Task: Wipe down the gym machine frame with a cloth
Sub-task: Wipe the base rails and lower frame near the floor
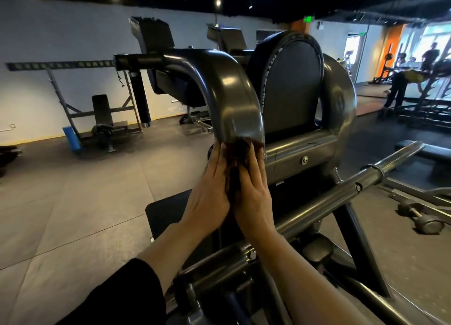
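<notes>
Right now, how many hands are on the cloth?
2: left hand and right hand press flat, side by side, on the dark cloth at the curved frame's lower end.

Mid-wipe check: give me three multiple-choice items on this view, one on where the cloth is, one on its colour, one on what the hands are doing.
1. Where is the cloth?
A. On the floor
B. On the curved frame arm, at its lower end
C. On the seat back pad

2. What colour is the cloth?
A. White
B. Dark brown
C. Yellow

3. How are the hands placed?
A. Both press the cloth
B. Only one touches it
C. Both hang idle

Answers: 1 B, it sits just under the arm's glossy end. 2 B, dark brown shows between the hands. 3 A, left hand and right hand flank it with straight fingers.
</notes>
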`<state>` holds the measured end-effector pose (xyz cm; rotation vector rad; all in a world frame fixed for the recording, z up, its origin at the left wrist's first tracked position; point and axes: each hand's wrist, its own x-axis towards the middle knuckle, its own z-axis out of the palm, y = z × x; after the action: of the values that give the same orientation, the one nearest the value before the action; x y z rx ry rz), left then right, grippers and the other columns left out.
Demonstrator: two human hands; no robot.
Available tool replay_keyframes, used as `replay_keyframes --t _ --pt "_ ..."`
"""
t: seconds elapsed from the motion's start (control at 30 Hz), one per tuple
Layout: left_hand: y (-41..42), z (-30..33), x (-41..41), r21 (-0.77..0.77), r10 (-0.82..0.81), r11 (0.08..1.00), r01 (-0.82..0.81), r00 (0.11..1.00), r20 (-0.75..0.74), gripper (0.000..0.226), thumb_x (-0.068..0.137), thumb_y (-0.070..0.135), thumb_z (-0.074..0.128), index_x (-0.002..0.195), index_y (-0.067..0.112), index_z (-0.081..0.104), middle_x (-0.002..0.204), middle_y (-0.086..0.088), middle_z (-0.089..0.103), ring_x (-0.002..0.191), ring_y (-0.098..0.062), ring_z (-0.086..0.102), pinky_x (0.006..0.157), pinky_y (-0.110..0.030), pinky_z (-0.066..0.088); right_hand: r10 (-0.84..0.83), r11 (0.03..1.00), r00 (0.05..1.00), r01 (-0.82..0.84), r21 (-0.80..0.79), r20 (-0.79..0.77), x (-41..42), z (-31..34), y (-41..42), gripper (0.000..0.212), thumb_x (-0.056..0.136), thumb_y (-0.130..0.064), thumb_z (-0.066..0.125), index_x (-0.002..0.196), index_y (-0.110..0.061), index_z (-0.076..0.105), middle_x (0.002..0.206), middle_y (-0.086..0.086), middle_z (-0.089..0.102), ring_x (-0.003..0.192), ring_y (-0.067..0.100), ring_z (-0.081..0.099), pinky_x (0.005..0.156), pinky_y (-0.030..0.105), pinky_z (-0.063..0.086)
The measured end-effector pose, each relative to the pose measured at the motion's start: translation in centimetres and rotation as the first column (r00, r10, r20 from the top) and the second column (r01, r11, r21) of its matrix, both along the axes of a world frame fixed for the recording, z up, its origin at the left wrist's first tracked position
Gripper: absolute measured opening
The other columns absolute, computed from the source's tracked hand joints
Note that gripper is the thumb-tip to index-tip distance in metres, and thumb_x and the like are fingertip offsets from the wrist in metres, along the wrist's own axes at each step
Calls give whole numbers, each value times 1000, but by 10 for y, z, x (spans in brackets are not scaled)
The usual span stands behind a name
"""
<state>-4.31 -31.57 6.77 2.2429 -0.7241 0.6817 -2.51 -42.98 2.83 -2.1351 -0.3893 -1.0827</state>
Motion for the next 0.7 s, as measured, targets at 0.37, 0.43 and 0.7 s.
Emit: replay_keyframes --t 0.37,0.43,0.7 --pt "4 5 9 148 96 984 -103 994 53 55 96 47 18 147 42 -3 156 11 3 143 -12 27 117 -45 29 38 997 990 -28 -74 138 -1 17 12 58 94 -19 49 150 -19 33 162 6 17 150 28 8 119 39 15" --pt "8 13 6 153 98 983 -104 994 44 53 92 35 25 142 33 6 152 11 9 142 -7 14 121 -48 18 25 991 984 -2 -130 175 14 28 2 57 93 -17 51 147 -15 37 161 9 17 150 31 8 119 37 10" --pt "9 26 -1 80 42 995 -52 990 132 53 93 30 29 143 34 12 152 18 7 135 23 -3 117 -24 15 40 999 991 -41 -1 131 8 17 13 70 89 -13 63 151 -17 30 162 7 13 150 31 4 120 31 5"
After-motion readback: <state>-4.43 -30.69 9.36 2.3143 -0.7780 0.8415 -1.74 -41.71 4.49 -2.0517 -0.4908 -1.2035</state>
